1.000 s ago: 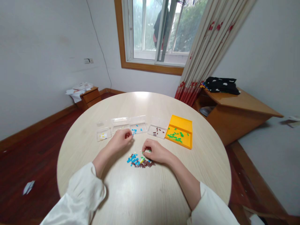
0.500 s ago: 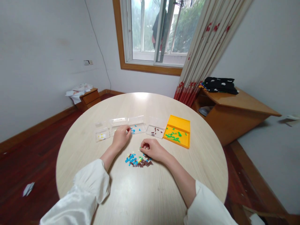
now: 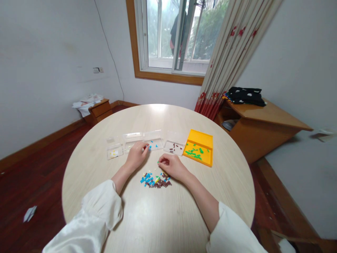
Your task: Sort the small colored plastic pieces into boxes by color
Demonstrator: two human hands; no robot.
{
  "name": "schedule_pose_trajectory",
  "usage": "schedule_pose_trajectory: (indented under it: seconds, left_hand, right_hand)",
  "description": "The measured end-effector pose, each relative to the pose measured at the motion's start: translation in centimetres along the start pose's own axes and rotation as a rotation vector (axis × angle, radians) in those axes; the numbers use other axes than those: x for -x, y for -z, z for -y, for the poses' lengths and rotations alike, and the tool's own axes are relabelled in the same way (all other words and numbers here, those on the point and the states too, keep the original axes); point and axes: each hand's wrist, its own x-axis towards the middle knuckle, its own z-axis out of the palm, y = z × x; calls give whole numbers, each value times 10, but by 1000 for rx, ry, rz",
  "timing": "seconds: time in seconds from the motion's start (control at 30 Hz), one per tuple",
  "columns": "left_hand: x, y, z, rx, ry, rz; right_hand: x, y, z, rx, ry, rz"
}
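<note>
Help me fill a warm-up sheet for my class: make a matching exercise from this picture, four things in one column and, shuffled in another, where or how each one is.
Things
1. Left hand
2. Right hand
3. Yellow box
4. Mixed pile

Places and states
A. Open, with green pieces inside
B. Directly on the table
C. By the clear box with blue pieces
D. Has a green piece at its fingertips

Pairs: 1-C, 2-D, 3-A, 4-B
</note>
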Motion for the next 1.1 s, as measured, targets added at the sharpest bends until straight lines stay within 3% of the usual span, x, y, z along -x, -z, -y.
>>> schedule_pose_trajectory:
  seconds: [0.13, 0.2, 0.33, 0.47, 0.63, 0.83, 0.9, 0.97, 1.03, 1.1]
  left_hand:
    - [3, 2, -3, 28, -25, 31]
    - [3, 2, -3, 27, -18, 45]
    - [4, 3, -5, 43, -32, 98]
    - [7, 7, -16, 26, -83, 228]
    - [12, 14, -26, 70, -99, 345]
    - [14, 20, -32, 147, -139, 443]
    - [14, 21, -35, 163, -162, 472]
    - [15, 22, -37, 166, -177, 524]
    - [15, 22, -38, 160, -175, 580]
    - [15, 22, -37, 155, -167, 619]
  right_hand:
    - [1, -2, 1, 10, 51, -42]
    - [1, 4, 3, 90, 128, -125]
    - [3, 32, 7, 275, 261, -426]
    - [3, 68, -2, 427, 239, -749]
    - [3, 95, -24, 518, 129, -797]
    - [3, 104, -35, 525, 27, -868]
    - [3, 102, -30, 481, 37, -852]
    - [4, 94, -21, 401, 61, -730]
    - [6, 81, -10, 292, 64, -452]
    - [8, 66, 0, 234, 38, -89]
